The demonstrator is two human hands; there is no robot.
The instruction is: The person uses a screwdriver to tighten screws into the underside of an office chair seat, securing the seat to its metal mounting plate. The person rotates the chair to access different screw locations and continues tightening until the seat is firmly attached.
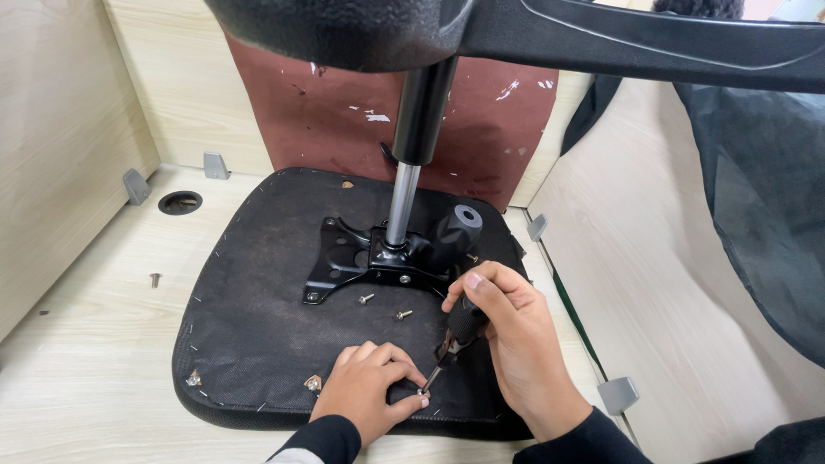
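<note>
An upturned black chair seat (249, 318) lies on a pale wooden desk. A black metal mounting plate (344, 262) with a chrome gas column (400, 202) stands bolted at its middle. My right hand (507, 331) grips a black-handled screwdriver (455, 337), its tip down on a screw (423, 392) near the seat's front edge. My left hand (371, 387) pinches that screw and steadies it against the fabric. Two loose screws (385, 307) lie on the seat just below the plate.
Another loose screw (155, 279) lies on the desk (94, 361) at left, near a round cable hole (180, 203). Wooden partition walls with grey brackets enclose the desk. The chair's black star base (601, 39) hangs overhead. A brown board (344, 112) leans at the back.
</note>
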